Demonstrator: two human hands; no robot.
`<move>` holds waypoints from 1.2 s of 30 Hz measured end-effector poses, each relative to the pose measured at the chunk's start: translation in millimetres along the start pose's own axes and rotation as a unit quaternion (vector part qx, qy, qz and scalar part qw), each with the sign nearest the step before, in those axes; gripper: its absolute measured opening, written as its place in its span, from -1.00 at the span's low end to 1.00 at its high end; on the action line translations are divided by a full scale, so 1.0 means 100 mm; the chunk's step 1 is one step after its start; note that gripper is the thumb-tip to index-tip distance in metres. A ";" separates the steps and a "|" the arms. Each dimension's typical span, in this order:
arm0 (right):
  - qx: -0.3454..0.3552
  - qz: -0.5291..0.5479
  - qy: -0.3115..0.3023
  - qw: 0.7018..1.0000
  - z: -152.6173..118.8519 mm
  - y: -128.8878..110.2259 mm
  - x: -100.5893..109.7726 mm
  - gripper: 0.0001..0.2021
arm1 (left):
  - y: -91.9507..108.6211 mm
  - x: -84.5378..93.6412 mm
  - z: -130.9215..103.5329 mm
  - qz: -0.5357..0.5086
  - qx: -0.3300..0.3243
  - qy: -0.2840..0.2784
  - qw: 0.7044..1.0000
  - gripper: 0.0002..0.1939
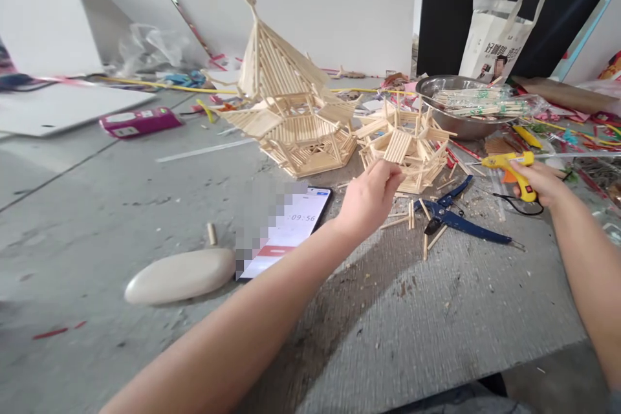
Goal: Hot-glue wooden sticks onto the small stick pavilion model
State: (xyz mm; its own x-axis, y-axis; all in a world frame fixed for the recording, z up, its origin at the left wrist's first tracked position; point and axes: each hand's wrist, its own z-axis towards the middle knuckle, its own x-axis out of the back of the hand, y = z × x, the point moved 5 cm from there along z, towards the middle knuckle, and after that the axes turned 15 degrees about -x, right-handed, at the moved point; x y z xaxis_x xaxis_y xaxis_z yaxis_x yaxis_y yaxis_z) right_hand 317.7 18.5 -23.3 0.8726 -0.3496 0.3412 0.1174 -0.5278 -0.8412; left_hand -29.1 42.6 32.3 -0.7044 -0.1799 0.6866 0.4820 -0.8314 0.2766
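My right hand (546,184) is wrapped around the handle of a yellow glue gun (509,162) with an orange trigger, its nozzle pointing left. At the near side of a small stick frame (402,142), my left hand (371,197) is closed with fingers pressed together. What it pinches, if anything, is hidden. Behind and to the left stands a taller stick pavilion (291,123) with a pointed roof. Blue-handled pruning shears (456,217) lie between my hands, with several short cut sticks (411,215) around their blades.
A phone (286,233) showing a timer lies left of my left forearm, beside a smooth whitish oval object (179,277). Farther back are a metal bowl (466,126) with bagged sticks, a paper bag (499,35) and a purple packet (140,123). Scraps litter the right side.
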 end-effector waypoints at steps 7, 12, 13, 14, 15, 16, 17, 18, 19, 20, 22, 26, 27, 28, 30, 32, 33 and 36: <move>-0.066 0.013 -0.017 0.998 0.01 0.11 0.10 -0.67 | -0.08 -0.27 -0.34 -0.198 0.144 -0.009 0.970 -0.74; -0.083 0.014 0.012 0.996 0.10 0.18 0.19 -0.65 | -0.08 -0.43 -0.44 -0.334 0.227 -0.059 0.913 -0.74; -0.083 0.012 0.023 0.996 0.13 0.19 0.20 -0.65 | -0.06 -0.44 -0.44 -0.343 0.230 -0.073 0.908 -0.77; -0.080 0.009 0.034 0.996 0.16 0.21 0.21 -0.66 | -0.03 -0.45 -0.43 -0.345 0.229 -0.087 0.906 -0.81; -0.076 0.004 0.045 0.996 0.19 0.22 0.21 -0.66 | -0.02 -0.45 -0.43 -0.342 0.225 -0.099 0.907 -0.83; -0.072 -0.003 0.056 0.996 0.21 0.23 0.21 -0.67 | 0.00 -0.45 -0.43 -0.337 0.220 -0.109 0.909 -0.85; -0.067 -0.012 0.067 0.995 0.23 0.23 0.21 -0.68 | 0.02 -0.44 -0.43 -0.331 0.214 -0.116 0.912 -0.85; -0.062 -0.024 0.077 0.995 0.24 0.23 0.21 -0.69 | 0.02 -0.44 -0.43 -0.329 0.210 -0.117 0.913 -0.85; -0.057 -0.038 0.089 0.994 0.25 0.24 0.21 -0.69 | 0.03 -0.44 -0.43 -0.329 0.209 -0.113 0.914 -0.86; -0.054 -0.055 0.103 0.992 0.26 0.24 0.21 -0.69 | 0.02 -0.44 -0.43 -0.333 0.210 -0.107 0.913 -0.86; -0.049 -0.099 0.139 0.984 0.28 0.23 0.25 -0.67 | 0.02 -0.45 -0.45 -0.342 0.213 -0.101 0.910 -0.86; -0.051 -0.221 0.240 0.944 0.30 0.20 0.36 -0.57 | 0.01 -0.49 -0.48 -0.347 0.204 -0.099 0.910 -0.88; -0.051 -0.249 0.263 0.931 0.30 0.19 0.39 -0.54 | 0.00 -0.50 -0.49 -0.345 0.201 -0.100 0.911 -0.88; -0.051 -0.273 0.283 0.918 0.30 0.18 0.40 -0.51 | 0.00 -0.50 -0.50 -0.343 0.198 -0.100 0.913 -0.88; -0.046 -0.310 0.307 0.899 0.30 0.16 0.42 -0.47 | 0.00 -0.50 -0.51 -0.334 0.192 -0.100 0.917 -0.88; -0.033 -0.336 0.314 0.887 0.29 0.15 0.42 -0.47 | 0.00 -0.50 -0.51 -0.322 0.185 -0.102 0.923 -0.88; -0.024 -0.346 0.314 0.884 0.28 0.15 0.41 -0.48 | 0.01 -0.50 -0.52 -0.315 0.181 -0.102 0.926 -0.89; 0.005 -0.363 0.323 0.874 0.22 0.14 0.40 -0.55 | 0.01 -0.49 -0.53 -0.307 0.174 -0.093 0.931 -0.88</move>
State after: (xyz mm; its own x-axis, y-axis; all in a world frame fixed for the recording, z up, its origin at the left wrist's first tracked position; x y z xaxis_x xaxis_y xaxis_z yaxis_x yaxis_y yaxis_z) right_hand 364.6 14.7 -30.4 0.1173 -0.2908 0.9496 0.5370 -0.7857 -0.3070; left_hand -21.1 22.9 -36.7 -0.8166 0.3939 0.4220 0.1805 -0.5202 0.8347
